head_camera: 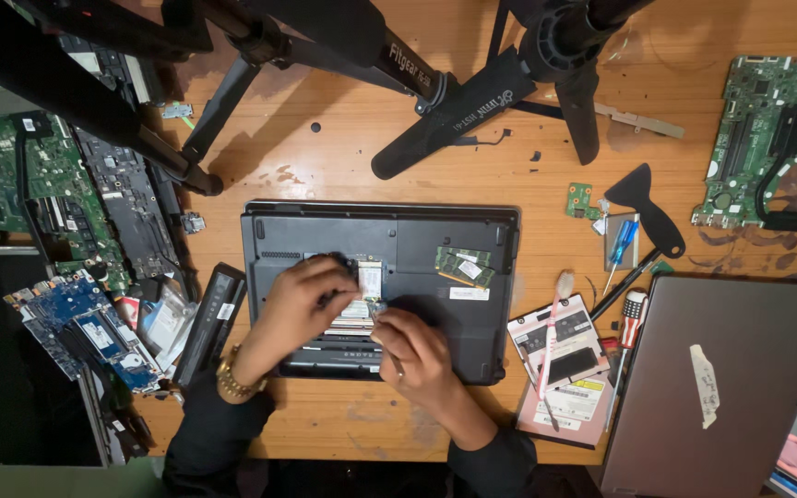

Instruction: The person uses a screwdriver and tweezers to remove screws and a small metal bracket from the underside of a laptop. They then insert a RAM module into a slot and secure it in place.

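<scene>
A black laptop point(435, 231) lies upside down on the wooden table point(343, 157), with an open bay in its underside. My left hand point(299, 304) rests over the bay, fingers curled against a small card point(368, 281) standing in the slot. My right hand point(414, 349) sits just below and right of the bay, pinching a thin tool or card edge; what it grips is partly hidden. Two green memory modules point(464, 265) lie loose on the laptop's base to the right.
Tripod legs point(454, 106) cross the table's far side. Circuit boards point(43, 184) and a black battery point(209, 323) crowd the left. A green motherboard point(772, 138) sits far right. Screwdrivers point(622, 244), a black pry tool point(652, 207), drives point(569, 346) and a closed grey laptop point(712, 387) lie right.
</scene>
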